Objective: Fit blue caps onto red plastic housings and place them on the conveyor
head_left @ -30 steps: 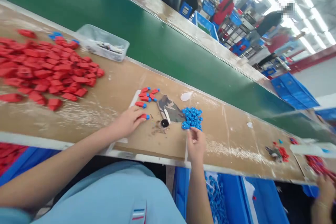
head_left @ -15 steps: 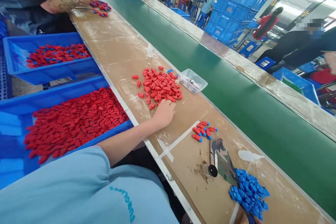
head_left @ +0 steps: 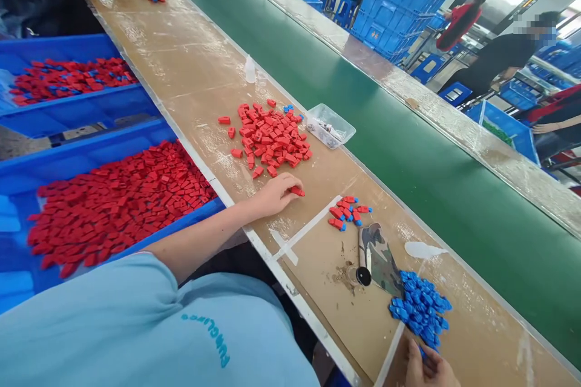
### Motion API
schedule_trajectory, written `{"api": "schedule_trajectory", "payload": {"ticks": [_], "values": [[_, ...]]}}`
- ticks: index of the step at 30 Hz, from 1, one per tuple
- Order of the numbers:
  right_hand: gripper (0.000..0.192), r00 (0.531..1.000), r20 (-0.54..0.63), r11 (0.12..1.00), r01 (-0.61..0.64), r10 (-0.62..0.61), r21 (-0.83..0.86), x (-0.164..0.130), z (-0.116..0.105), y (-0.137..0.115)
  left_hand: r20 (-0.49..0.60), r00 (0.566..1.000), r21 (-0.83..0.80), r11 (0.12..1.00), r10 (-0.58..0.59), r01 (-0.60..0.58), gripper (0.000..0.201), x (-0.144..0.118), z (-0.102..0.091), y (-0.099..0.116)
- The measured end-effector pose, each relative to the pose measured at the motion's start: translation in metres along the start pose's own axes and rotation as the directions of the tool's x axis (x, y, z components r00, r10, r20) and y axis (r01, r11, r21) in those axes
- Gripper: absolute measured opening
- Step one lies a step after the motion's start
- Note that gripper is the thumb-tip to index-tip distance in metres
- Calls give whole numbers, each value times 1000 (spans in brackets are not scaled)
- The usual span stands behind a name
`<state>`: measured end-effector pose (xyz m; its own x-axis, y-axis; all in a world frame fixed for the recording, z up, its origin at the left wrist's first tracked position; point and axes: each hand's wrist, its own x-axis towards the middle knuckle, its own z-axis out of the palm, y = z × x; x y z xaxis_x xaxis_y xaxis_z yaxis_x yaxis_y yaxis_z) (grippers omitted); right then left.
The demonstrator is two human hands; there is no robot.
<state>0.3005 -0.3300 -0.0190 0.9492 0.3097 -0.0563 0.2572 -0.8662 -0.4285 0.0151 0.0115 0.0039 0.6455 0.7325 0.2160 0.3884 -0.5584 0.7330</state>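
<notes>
Red piece (head_left: 297, 191) now under left hand (head_left: 275, 192)

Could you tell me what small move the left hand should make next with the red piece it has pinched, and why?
Probably carry the red piece right, toward the right hand. The left hand holds it in its fingers just off the red pile, while the right hand sits at the blue caps, apparently holding one. The finished pieces nearby show red bodies with blue caps.
</notes>
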Motion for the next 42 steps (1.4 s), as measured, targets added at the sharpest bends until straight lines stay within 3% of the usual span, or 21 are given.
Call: {"api": "schedule_trajectory", "payload": {"ticks": [2,4,6,11,17,20,25,30,36,42], "values": [[38,997,74,975,-29,13,220,-11,-3,-12,88,993,-123,990,74,-63,14,-9,10,13],[47,998,52,902,2,-27,431,-25,-3,-28,195,973,-189,978,120,-83,16,-15,22,24],[49,996,24,848,58,-83,527,-38,-1,-46,283,949,-212,974,142,-83,21,-19,35,30],[50,988,54,776,82,-148,626,-55,1,-77,381,914,-197,978,143,-71,26,-20,56,32],[40,968,82,733,124,-238,669,-59,2,-91,330,909,-252,952,253,-173,13,-24,53,35],[34,951,77,710,168,-299,684,-58,4,-97,335,901,-330,930,277,-163,9,-30,55,40],[32,922,83,757,255,-377,601,-52,6,-102,377,888,-444,893,263,-76,16,-43,73,50],[33,895,41,853,408,-444,326,-47,5,-102,399,890,-500,866,221,9,21,-50,91,56],[33,806,-15,797,587,-592,143,-45,5,-105,405,879,-467,884,252,-38,29,-53,94,61],[35,753,-27,748,657,-658,92,-43,7,-107,408,870,-464,884,278,-65,32,-53,93,62]]}}
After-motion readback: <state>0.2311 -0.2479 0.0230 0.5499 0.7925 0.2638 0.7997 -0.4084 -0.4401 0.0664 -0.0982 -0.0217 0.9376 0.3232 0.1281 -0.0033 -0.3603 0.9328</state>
